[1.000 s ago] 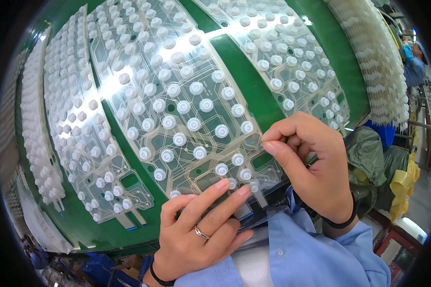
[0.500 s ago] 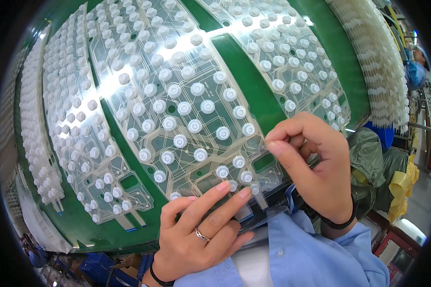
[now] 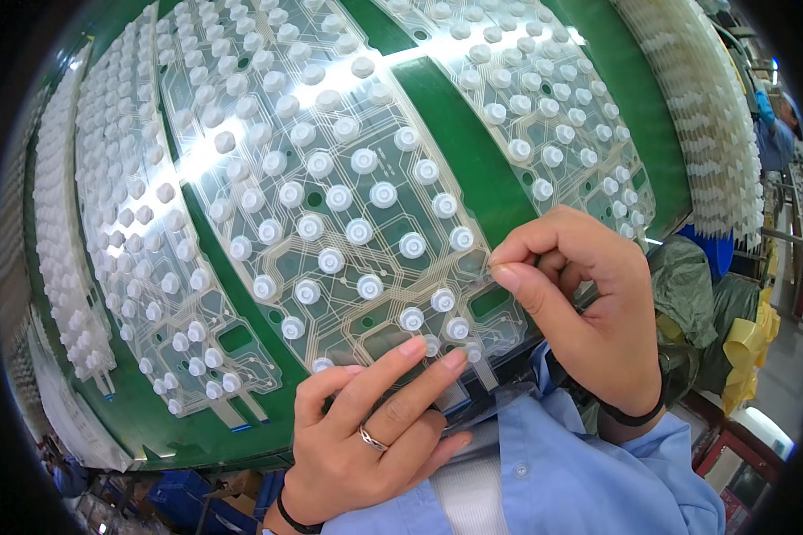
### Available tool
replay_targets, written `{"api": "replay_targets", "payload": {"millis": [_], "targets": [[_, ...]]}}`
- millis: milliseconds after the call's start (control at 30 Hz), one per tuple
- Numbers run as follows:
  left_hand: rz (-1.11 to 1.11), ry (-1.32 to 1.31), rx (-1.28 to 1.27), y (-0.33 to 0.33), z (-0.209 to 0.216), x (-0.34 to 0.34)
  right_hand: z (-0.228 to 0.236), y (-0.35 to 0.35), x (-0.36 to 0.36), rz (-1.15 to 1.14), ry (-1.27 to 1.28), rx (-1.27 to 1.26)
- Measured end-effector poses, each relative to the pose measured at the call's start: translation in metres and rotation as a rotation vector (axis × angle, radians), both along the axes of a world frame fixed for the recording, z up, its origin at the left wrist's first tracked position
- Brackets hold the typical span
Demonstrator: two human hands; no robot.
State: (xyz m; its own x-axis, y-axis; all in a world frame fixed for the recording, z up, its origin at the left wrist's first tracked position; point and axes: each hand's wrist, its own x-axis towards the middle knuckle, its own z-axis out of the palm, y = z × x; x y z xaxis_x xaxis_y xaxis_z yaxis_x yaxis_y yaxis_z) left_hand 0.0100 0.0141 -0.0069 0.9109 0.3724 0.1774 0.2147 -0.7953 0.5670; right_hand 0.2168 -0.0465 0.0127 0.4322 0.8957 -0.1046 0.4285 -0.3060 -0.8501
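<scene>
A clear keyboard membrane (image 3: 337,294) with printed traces and rows of white rubber domes lies flat before me. My left hand (image 3: 375,419) rests at its near edge, fingers spread, index and middle fingertips touching the sheet beside the lowest domes. At the right edge of that sheet my right hand (image 3: 580,303) pinches, thumb and index finger together on the rim, the other fingers curled. Whatever thin part sits between those fingertips is mostly hidden. Similar membranes lie to the left (image 3: 207,312) and to the right (image 3: 569,89).
All of these sheets lie on a green work surface (image 3: 473,152). A tall stack of domed membranes (image 3: 705,116) stands at the far right, another (image 3: 62,259) at the left. Dark green plastic bags (image 3: 687,276) and a yellow bag (image 3: 749,348) hang beyond my right arm. In the background, a person (image 3: 774,134) is at work.
The sheets sit slightly further left and up in the picture. Both hands keep nearly the same place and pose. The person in the background has shifted.
</scene>
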Motion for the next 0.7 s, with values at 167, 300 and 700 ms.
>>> {"api": "replay_targets", "payload": {"millis": [167,300,700], "targets": [[0.003,-0.002,0.002,0.0,-0.0006,-0.0002,0.0,0.0006,-0.0018,-0.009,-0.009,-0.009],[0.003,-0.001,0.006,0.0,-0.0011,-0.0006,-0.0009,0.0012,-0.0027,-0.012,-0.03,-0.015],[0.008,-0.008,-0.002,-0.0007,-0.0002,0.0002,-0.0039,-0.0002,-0.0073,0.07,-0.253,0.016]]}}
